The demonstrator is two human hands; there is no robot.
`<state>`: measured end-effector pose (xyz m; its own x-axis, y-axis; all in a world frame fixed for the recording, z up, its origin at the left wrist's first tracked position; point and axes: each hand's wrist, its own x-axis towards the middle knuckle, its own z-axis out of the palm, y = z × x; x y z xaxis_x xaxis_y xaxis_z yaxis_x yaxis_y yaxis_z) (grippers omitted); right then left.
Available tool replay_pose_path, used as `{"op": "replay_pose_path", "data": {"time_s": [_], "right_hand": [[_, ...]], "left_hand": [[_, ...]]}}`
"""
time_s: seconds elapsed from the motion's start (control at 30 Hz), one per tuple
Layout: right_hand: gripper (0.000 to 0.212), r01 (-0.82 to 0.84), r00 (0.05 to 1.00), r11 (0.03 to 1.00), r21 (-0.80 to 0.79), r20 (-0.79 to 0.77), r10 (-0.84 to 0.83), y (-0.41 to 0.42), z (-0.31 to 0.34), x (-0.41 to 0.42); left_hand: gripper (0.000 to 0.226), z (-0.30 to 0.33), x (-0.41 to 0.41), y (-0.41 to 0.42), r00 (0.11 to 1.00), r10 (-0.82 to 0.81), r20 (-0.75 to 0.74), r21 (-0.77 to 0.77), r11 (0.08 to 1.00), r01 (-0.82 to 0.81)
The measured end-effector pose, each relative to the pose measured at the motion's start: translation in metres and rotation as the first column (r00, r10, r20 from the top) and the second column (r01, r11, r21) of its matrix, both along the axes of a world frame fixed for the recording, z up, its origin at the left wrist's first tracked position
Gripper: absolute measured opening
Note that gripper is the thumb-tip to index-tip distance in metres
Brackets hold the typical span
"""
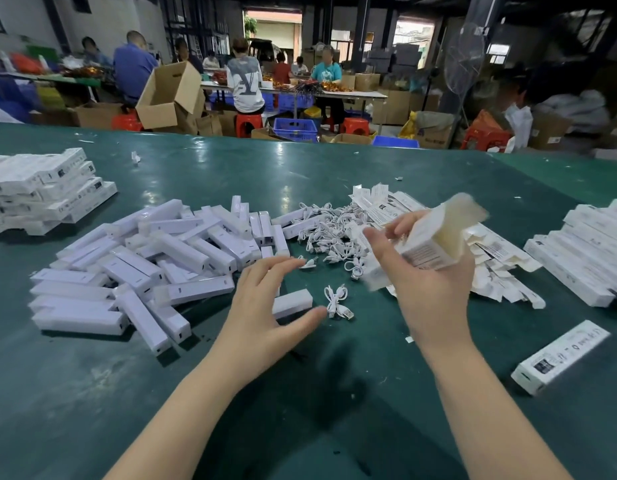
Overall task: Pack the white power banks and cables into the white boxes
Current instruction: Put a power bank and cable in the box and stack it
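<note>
Here, left hand [265,306] spread above a power bank [292,303], right hand [428,271] fingers around an open box [435,237].

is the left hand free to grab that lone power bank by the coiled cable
Probably yes: the left hand hovers open right over the lone power bank, nothing between them; the coiled cable lies beside it, apart.

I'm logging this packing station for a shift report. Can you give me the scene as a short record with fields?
surface: green table
left hand: open, fingers spread over a single power bank
right hand: holds an open white box, blurred
loose cable: coiled, on the table between the hands
power bank pile: left of centre
cable pile: centre
flat unfolded boxes: behind the right hand
closed box stacks: far left and far right
single closed box: near right
</note>
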<state>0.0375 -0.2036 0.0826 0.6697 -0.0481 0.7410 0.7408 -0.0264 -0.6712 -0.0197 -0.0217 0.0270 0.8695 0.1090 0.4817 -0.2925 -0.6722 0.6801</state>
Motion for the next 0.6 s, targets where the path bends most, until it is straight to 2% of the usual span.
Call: {"op": "replay_pose_path", "data": {"time_s": [0.03, 0.1, 0.23, 0.3, 0.4, 0.47, 0.53, 0.6], "right_hand": [[0.026, -0.121, 0.991, 0.986, 0.114, -0.050, 0.127, 0.004, 0.003, -0.007], [0.030, -0.204, 0.951, 0.948, 0.245, -0.179, 0.251, 0.012, 0.006, -0.016], [0.037, -0.236, 0.850, 0.912, 0.336, -0.384, 0.361, 0.029, -0.003, -0.025], [0.036, -0.260, 0.817, 0.898, 0.355, -0.415, 0.401, 0.035, -0.008, -0.027], [0.040, -0.295, 0.771, 0.883, 0.365, -0.455, 0.446, 0.038, -0.011, -0.024], [0.051, -0.353, 0.729, 0.891, 0.286, -0.513, 0.453, 0.039, -0.012, -0.021], [0.056, -0.420, 0.684, 0.889, 0.185, -0.579, 0.444, 0.042, -0.015, -0.022], [0.060, -0.485, 0.637, 0.871, 0.076, -0.652, 0.411, 0.042, -0.017, -0.021]], "left_hand": [[0.068, 0.001, -0.002, -0.003, 0.999, -0.047, 0.014, -0.024, 0.999, 0.047], [0.080, 0.003, -0.005, -0.007, 0.992, -0.115, 0.048, -0.048, 0.992, 0.117], [0.082, 0.005, -0.009, -0.017, 0.970, -0.233, 0.071, 0.091, 0.970, 0.227], [0.079, 0.003, -0.010, -0.022, 0.967, -0.254, 0.008, 0.054, 0.966, 0.253], [0.053, 0.000, -0.008, -0.026, 0.973, -0.227, -0.031, -0.071, 0.972, 0.224], [0.036, 0.005, -0.009, -0.027, 0.966, -0.260, -0.002, -0.241, 0.937, 0.252], [0.030, 0.011, -0.011, -0.026, 0.961, -0.274, 0.044, -0.485, 0.835, 0.260], [0.036, 0.016, -0.009, -0.022, 0.973, -0.223, 0.057, -0.693, 0.693, 0.199]]}}
